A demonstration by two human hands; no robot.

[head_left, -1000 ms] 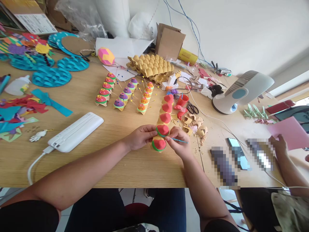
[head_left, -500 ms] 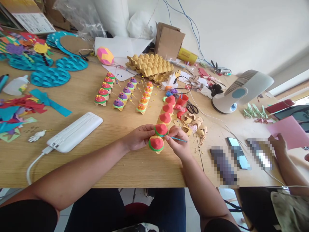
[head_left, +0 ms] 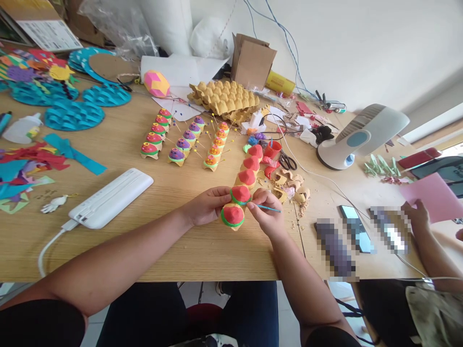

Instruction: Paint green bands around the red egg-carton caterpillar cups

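A strip of egg-carton cups painted red (head_left: 246,177) lies on the wooden table (head_left: 173,250) in front of me; its two nearest cups have green rings. My left hand (head_left: 208,205) grips the near end of the strip from the left. My right hand (head_left: 265,212) pinches a thin blue paintbrush (head_left: 269,208), its tip against the green ring of the second cup. Three finished painted carton strips (head_left: 184,140) with pins stand farther back.
A white power bank (head_left: 110,197) with cable lies left. Teal paper discs (head_left: 74,115), coloured scraps, an egg tray (head_left: 224,96), a cardboard box, scissors (head_left: 288,161), a red cup and a white fan (head_left: 361,135) crowd the back. Another person's hand (head_left: 415,219) holds pink paper at right.
The carton strip's near end has shifted slightly left and toward me in my hands. The brush stays at the green ring.
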